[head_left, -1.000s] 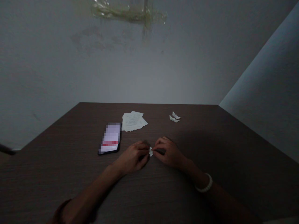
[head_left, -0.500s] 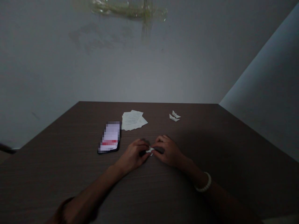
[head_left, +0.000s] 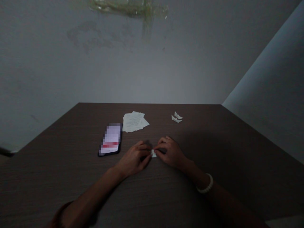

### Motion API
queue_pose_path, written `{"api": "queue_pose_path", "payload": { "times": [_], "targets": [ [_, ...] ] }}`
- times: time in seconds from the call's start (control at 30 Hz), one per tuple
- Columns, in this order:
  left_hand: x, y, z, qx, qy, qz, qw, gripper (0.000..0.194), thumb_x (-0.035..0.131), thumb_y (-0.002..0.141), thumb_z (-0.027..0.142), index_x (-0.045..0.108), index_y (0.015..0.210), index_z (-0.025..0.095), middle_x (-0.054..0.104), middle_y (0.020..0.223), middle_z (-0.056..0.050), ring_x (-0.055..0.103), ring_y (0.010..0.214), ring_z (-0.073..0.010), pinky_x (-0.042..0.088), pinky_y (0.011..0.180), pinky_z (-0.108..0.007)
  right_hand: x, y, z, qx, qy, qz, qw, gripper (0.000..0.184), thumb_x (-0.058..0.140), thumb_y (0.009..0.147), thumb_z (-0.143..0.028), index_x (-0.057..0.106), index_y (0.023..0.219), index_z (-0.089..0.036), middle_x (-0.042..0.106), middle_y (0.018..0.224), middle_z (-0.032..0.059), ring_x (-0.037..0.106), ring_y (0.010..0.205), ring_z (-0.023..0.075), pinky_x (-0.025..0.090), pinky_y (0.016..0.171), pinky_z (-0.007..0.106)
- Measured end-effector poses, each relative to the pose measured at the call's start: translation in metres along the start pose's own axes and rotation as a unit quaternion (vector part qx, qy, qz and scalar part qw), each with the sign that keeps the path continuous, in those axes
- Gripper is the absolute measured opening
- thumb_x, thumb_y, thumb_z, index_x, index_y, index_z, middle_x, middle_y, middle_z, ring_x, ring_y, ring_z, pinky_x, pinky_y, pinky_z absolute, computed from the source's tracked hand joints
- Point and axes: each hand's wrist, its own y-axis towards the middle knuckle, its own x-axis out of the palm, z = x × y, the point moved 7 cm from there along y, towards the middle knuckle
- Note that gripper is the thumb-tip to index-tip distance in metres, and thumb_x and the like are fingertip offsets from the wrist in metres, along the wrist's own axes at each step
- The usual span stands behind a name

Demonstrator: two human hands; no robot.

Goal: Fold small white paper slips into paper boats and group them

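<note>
A small white paper (head_left: 153, 155) is grasped between the two hands, low over the counter (head_left: 152, 196), near the middle of the view. Its left edge is held by the curled fingers of the left hand (head_left: 136, 158), while its right side is pinched between the thumb and forefinger of the right hand (head_left: 171, 153). The paper is partly covered by the fingertips, so its folds cannot be made out. A pale bracelet (head_left: 210, 184) is worn on the right wrist.

Beyond the left hand, a phone (head_left: 111, 139) is laid face up, its lit screen blurred by coarse blocks. Just beside its upper end, printed white sheets (head_left: 133, 123) are stacked in a loose fan. Farther right, beyond the right hand, two folded paper boats (head_left: 177, 120) are set close together. The counter's far edge is backed by a grey wall (head_left: 152, 72), on which a shiny yellowish strip (head_left: 128, 9) is seen high up.
</note>
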Motion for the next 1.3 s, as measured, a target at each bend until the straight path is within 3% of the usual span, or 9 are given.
{"api": "queue_pose_path", "payload": {
  "times": [0.17, 0.47, 0.73, 1.07, 1.3],
  "targets": [
    [0.004, 0.0, -0.003, 0.006, 0.003, 0.003, 1.0, 0.021, 0.049, 0.093, 0.013, 0.07, 0.093, 0.015, 0.067, 0.096, -0.008, 0.055, 0.091, -0.0202, 0.048, 0.083, -0.035, -0.001, 0.001, 0.001, -0.007, 0.006, 0.01, 1.0, 0.006, 0.068, 0.084, -0.021, 0.073, 0.085, -0.021, 0.065, 0.084, 0.0041, 0.056, 0.08, 0.0178, 0.043, 0.079, 0.034],
    [0.005, -0.001, -0.004, -0.024, 0.058, -0.021, 0.998, 0.022, 0.049, 0.093, 0.016, 0.069, 0.101, 0.015, 0.058, 0.094, -0.01, 0.05, 0.093, -0.0225, 0.047, 0.08, -0.035, -0.002, 0.0, -0.008, -0.066, -0.002, -0.029, 0.997, 0.013, 0.062, 0.086, -0.017, 0.073, 0.091, -0.021, 0.062, 0.087, 0.0045, 0.053, 0.08, 0.0174, 0.043, 0.075, 0.032],
    [0.006, 0.001, 0.002, -0.014, 0.149, -0.049, 0.987, 0.022, 0.048, 0.093, 0.02, 0.069, 0.093, 0.014, 0.056, 0.094, -0.011, 0.049, 0.091, -0.0239, 0.044, 0.077, -0.038, -0.004, 0.001, -0.014, -0.087, -0.052, -0.063, 0.993, 0.013, 0.062, 0.086, -0.02, 0.073, 0.092, -0.022, 0.06, 0.089, 0.0054, 0.052, 0.084, 0.0195, 0.042, 0.075, 0.033],
    [0.007, 0.0, 0.001, -0.014, 0.183, -0.058, 0.981, 0.022, 0.048, 0.093, 0.024, 0.067, 0.087, 0.015, 0.055, 0.092, -0.01, 0.049, 0.088, -0.0233, 0.044, 0.074, -0.036, -0.007, -0.005, -0.018, -0.078, -0.078, -0.05, 0.993, 0.016, 0.059, 0.09, -0.026, 0.074, 0.083, -0.022, 0.059, 0.086, 0.005, 0.05, 0.081, 0.0182, 0.039, 0.073, 0.032],
    [0.004, -0.002, -0.001, -0.013, 0.147, -0.031, 0.988, 0.023, 0.048, 0.094, 0.025, 0.069, 0.092, 0.016, 0.055, 0.093, -0.01, 0.049, 0.09, -0.0229, 0.046, 0.076, -0.036, -0.006, -0.005, -0.011, -0.07, -0.065, -0.031, 0.995, 0.018, 0.062, 0.089, -0.028, 0.073, 0.076, -0.022, 0.059, 0.081, 0.0041, 0.049, 0.077, 0.017, 0.039, 0.07, 0.031]
  ]
}}
